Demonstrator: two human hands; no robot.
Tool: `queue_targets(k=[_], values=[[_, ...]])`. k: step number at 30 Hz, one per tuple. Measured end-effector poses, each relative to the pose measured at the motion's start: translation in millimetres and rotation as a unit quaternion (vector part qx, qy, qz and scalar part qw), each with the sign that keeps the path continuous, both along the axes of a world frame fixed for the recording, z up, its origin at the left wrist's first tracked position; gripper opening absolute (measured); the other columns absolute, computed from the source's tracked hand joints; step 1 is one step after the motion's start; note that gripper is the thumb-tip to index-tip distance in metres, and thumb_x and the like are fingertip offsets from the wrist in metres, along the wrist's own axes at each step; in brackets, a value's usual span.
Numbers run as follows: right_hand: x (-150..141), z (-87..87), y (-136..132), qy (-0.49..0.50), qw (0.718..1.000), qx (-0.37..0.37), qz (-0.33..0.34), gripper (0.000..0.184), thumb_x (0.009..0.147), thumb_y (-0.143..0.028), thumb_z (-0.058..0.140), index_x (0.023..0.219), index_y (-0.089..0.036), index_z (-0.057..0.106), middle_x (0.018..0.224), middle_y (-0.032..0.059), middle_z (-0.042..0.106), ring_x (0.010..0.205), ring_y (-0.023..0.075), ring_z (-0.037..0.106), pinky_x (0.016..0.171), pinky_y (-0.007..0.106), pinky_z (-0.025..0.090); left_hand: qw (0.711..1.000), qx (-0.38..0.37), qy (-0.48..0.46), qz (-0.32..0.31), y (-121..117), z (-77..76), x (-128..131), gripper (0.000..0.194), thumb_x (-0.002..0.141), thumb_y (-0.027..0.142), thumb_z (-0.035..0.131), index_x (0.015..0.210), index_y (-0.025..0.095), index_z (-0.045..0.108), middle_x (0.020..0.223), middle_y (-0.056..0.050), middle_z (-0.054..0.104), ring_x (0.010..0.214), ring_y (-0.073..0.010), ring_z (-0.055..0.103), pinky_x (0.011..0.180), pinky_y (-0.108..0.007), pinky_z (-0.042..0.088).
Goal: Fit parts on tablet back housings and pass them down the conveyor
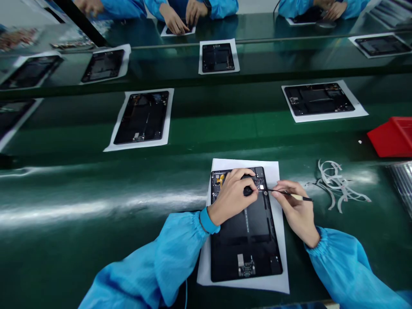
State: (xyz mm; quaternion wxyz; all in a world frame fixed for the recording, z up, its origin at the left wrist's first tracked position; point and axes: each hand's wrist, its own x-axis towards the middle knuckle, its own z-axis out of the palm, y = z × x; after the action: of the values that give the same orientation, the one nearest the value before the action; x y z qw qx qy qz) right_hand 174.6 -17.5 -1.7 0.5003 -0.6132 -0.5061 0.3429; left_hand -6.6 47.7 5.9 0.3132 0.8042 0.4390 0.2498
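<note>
An opened tablet [244, 240], its dark inside facing up, lies on a white sheet [206, 274] in front of me. My left hand [236, 191] is over its upper part, thumb and fingers curled together near a small black piece [247, 191]; what they grip, if anything, is hidden. A small bright white square [262, 187] shows just beside those fingertips. From the right, my right hand [296, 210] pinches a thin dark tool with a cream end [301, 197]. The tool's narrow tip reaches over the tablet's upper right edge, close to the white square.
Curled white strips [337, 182] lie right of my right hand, with a red bin [392, 137] farther back. Other opened tablets rest on white sheets, including one tablet [141, 116] ahead left and another tablet [320, 98] ahead right. Across the bench, co-workers' hands [183, 17] are busy.
</note>
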Motion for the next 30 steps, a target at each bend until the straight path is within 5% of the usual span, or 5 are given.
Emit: queue_targets(k=[30], values=[[3.2,-4.1,7.4,-0.025,0.999,-0.013,0.045,0.017,0.084,-0.037,0.067,0.081,-0.021,0.068,0.082,0.0049,0.07,0.079,0.0206,0.067,0.069,0.033,0.055,0.999,-0.01,0.043,-0.008,1.9,8.5,4.5,0.01,0.073,0.012,0.066,0.07,0.021,0.063,0.116,-0.004,0.061,0.109,-0.0257,0.054,0.094,-0.043,0.042]])
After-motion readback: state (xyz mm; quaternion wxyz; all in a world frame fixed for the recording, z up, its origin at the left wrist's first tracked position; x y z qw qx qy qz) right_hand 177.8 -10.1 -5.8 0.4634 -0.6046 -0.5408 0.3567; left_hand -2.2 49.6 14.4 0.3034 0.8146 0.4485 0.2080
